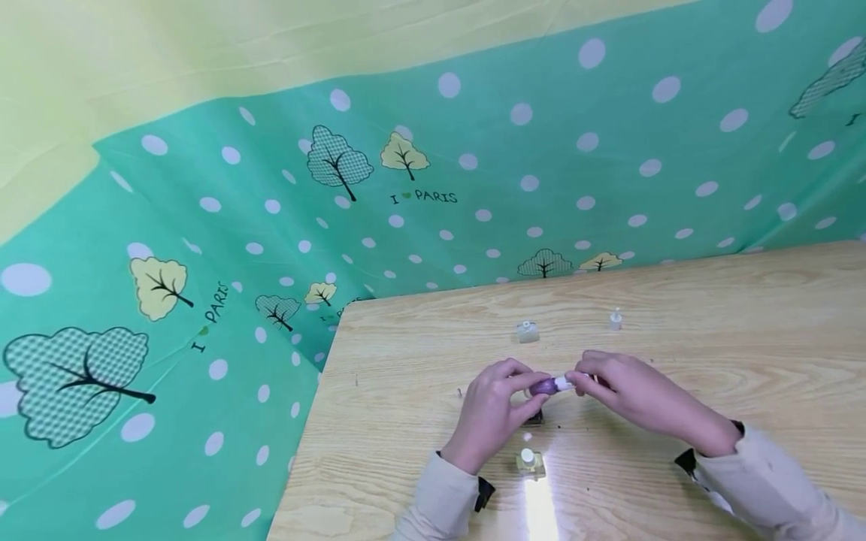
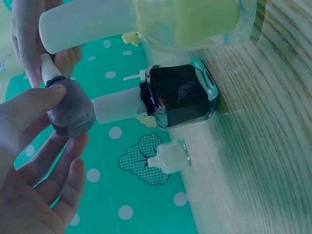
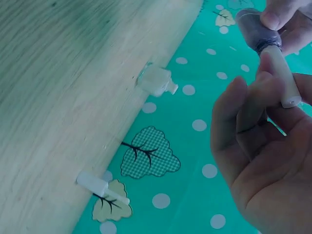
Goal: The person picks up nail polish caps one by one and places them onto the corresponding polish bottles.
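Between my two hands is a purple nail polish bottle (image 1: pixel 543 387) with a long white cap (image 1: pixel 563 383), lying sideways in the air above the table. My left hand (image 1: pixel 492 402) pinches the glass body between thumb and fingers. The white cap is gripped by the fingertips of my right hand (image 1: pixel 625 387), and in the right wrist view the cap (image 3: pixel 282 73) meets the bottle's neck. A dark nail polish bottle (image 2: pixel 180 95) with a white cap stands just below the left hand. Closer to me stands a yellowish nail polish bottle (image 1: pixel 531 466), also white-capped.
Farther back on the wooden table (image 1: pixel 419 338) stands an uncapped bottle with whitish contents (image 1: pixel 528 332). To its right a loose white cap with its brush (image 1: pixel 616 320) stands brush up. A green patterned cloth (image 1: pixel 473 173) hangs behind the table and along its left side.
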A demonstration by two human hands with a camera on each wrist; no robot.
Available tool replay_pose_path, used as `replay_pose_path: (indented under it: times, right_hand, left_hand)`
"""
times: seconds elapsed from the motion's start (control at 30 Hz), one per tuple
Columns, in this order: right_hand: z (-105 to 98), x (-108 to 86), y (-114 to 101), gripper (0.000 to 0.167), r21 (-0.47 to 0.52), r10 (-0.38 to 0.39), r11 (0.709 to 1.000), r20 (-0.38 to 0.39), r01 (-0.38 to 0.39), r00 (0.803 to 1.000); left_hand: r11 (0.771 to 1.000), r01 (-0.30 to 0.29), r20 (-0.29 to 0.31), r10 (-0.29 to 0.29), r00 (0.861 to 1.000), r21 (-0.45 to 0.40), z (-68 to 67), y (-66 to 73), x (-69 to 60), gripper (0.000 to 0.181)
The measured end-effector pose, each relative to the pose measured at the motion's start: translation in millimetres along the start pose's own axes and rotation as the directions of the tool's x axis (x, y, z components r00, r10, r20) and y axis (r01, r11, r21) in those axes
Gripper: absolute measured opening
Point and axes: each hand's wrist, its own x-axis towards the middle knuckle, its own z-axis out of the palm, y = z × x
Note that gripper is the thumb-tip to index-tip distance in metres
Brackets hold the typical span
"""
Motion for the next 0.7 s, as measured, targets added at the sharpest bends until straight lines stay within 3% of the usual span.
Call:
replay_pose_path:
  times: [0.17,0.4,0.57,0.7]
  right_hand:
    - [0.7,-2.6,0.9,0.008,-0.021,-0.031,0.999,-0.027,0.030,0.999]
    - [-1.8,-6.0,4.5,0.012,-0.067,-0.138,0.989,-0.057,0.135,0.989]
    - [-0.3,-5.0,4.2,0.003,-0.124,-0.139,0.984,-0.086,0.128,0.987]
    - [2.1,-5.2,2.9,0.015,-0.159,-0.122,0.981,-0.084,0.108,0.989]
  left_hand:
    - [1.000,0.018,0.024,-0.018,1.000,-0.002,-0.2,-1.0,-2.1,0.022]
    - [0.999,0.041,0.020,-0.040,0.999,-0.023,1.5,-0.6,-1.8,0.023]
    - [0.999,0.033,-0.004,-0.033,0.999,-0.015,3.0,-0.7,-1.9,0.022]
    - [1.000,0.022,-0.020,-0.022,1.000,-0.021,2.1,-1.1,-2.2,0.020]
